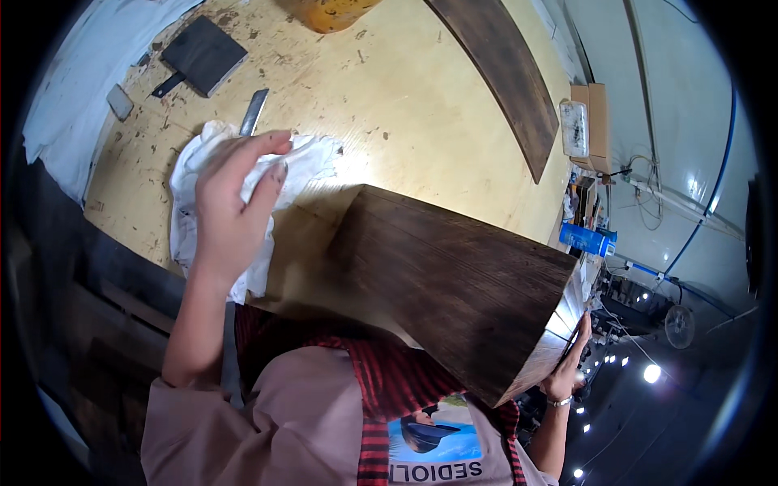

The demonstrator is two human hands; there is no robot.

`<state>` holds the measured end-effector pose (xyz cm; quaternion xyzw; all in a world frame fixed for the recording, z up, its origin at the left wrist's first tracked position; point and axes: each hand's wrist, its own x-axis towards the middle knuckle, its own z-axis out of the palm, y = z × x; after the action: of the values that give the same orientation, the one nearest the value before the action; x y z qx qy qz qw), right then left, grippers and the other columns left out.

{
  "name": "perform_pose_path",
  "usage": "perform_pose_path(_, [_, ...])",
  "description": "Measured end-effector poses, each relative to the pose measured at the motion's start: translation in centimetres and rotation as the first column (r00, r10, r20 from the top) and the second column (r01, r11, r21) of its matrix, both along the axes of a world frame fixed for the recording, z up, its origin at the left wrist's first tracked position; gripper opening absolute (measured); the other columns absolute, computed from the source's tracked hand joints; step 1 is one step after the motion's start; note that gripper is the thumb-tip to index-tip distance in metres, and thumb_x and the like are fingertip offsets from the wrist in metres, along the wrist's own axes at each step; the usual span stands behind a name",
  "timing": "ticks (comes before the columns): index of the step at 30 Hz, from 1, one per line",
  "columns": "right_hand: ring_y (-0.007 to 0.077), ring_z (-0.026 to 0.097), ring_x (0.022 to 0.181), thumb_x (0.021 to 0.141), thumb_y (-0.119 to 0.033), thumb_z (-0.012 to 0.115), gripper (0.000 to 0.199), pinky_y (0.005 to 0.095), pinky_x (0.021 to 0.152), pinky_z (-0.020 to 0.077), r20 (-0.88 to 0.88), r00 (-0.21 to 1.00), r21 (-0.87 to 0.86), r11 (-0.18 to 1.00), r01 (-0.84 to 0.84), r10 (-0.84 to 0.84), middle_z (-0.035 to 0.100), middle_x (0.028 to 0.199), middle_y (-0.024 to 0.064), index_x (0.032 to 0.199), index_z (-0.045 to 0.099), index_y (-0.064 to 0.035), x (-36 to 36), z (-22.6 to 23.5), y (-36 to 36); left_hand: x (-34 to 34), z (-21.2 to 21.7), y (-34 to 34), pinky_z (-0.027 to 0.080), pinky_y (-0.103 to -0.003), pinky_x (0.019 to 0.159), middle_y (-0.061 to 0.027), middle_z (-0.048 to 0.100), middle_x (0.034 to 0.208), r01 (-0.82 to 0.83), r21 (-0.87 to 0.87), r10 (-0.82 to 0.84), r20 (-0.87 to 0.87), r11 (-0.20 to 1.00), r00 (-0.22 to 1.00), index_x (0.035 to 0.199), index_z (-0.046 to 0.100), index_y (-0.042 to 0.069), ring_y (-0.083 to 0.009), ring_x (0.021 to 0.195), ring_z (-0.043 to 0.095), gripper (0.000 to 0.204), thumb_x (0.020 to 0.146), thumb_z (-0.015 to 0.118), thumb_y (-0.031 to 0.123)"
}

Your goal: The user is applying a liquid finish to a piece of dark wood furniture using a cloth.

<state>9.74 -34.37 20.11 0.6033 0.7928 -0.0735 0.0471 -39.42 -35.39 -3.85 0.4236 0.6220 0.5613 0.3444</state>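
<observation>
A large dark brown wooden box-like piece [454, 283] stands tilted at the table's near edge, its wood grain showing on the broad face. My right hand [570, 364] grips its right end from outside; some of the fingers are out of sight. Above a crumpled white cloth [190, 182] is my left hand [235, 198], thumb and forefinger curved with a gap between them. Nothing shows in that gap but cloth, and the other fingers are hidden. Just beyond the left hand, a narrow dark blade [254, 112] lies against the cloth.
The stained tabletop [405, 105] carries a dark square paddle-shaped tool [204, 57], a small grey block [120, 103], a curved dark board [510, 73] and an orange object [331, 12]. Along the right are a clear container [574, 128], a cardboard box [600, 130] and a blue can [585, 240].
</observation>
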Motion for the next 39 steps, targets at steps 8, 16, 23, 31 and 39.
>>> perform_pose_path(8, [0.037, 0.025, 0.147, 0.062, -0.031, 0.072, 0.11, 0.0434, 0.121, 0.0158, -0.004, 0.999, 0.116, 0.992, 0.051, -0.051, 0.028, 0.156, 0.0248, 0.152, 0.02, 0.0063, 0.4, -0.6, 0.0, -1.4, -2.1, -3.3, 0.043, -0.041, 0.101, -0.0122, 0.062, 0.12, -0.158, -0.19, -0.021, -0.7, 0.969, 0.714, 0.111, 0.071, 0.01, -0.0328, 0.119, 0.054, 0.041, 0.073, 0.066, -0.005])
perform_pose_path(16, [0.033, 0.023, 0.148, 0.066, -0.032, 0.07, 0.106, 0.041, 0.121, 0.0141, -0.088, 0.991, 0.089, 0.991, 0.104, -0.096, 0.027, 0.157, 0.0222, 0.152, 0.02, 0.0064, -0.4, -1.0, 0.7, 8.8, 6.6, -0.4, 0.047, -0.047, 0.101, -0.0173, 0.05, 0.141, 0.184, 0.536, -0.374, 0.271, 0.824, 0.887, 0.133, 0.059, 0.006, -0.0304, 0.124, 0.053, 0.05, 0.083, 0.06, 0.001])
perform_pose_path(23, [0.0332, 0.024, 0.148, 0.067, -0.037, 0.072, 0.107, 0.0415, 0.121, 0.0149, -0.116, 0.991, 0.113, 0.991, 0.076, -0.062, 0.029, 0.157, 0.0221, 0.152, 0.022, 0.006, 0.8, -0.9, 0.4, 10.9, -6.0, -4.7, 0.025, -0.047, 0.118, -0.019, 0.035, 0.155, 0.32, 0.215, -0.353, 0.139, 0.923, 0.925, 0.147, 0.044, 0.007, -0.0365, 0.144, 0.031, 0.048, 0.1, 0.049, 0.013])
perform_pose_path(31, [0.0326, 0.025, 0.147, 0.067, -0.038, 0.073, 0.107, 0.042, 0.121, 0.0158, -0.141, 0.99, 0.103, 0.995, 0.006, 0.008, 0.029, 0.157, 0.0205, 0.151, 0.024, 0.0056, 0.9, -0.8, 0.6, 10.8, 7.7, 0.1, 0.04, -0.048, 0.107, -0.0137, 0.045, 0.149, 0.249, 0.703, -0.489, 0.16, 0.666, 0.857, 0.136, 0.059, 0.012, -0.0311, 0.133, 0.048, 0.058, 0.082, 0.059, -0.009])
perform_pose_path(39, [0.0317, 0.03, 0.146, 0.076, -0.032, 0.067, 0.091, 0.0407, 0.12, 0.0206, -0.134, 0.991, 0.143, 0.99, 0.004, 0.015, 0.032, 0.156, 0.0202, 0.151, 0.029, 0.0036, 1.4, -1.1, 0.8, 8.6, 4.2, 2.0, 0.052, -0.023, 0.087, -0.0141, 0.052, 0.142, 0.204, 0.493, -0.414, 0.365, 0.846, 0.834, 0.132, 0.062, 0.007, -0.0187, 0.107, 0.063, 0.053, 0.084, 0.05, -0.013])
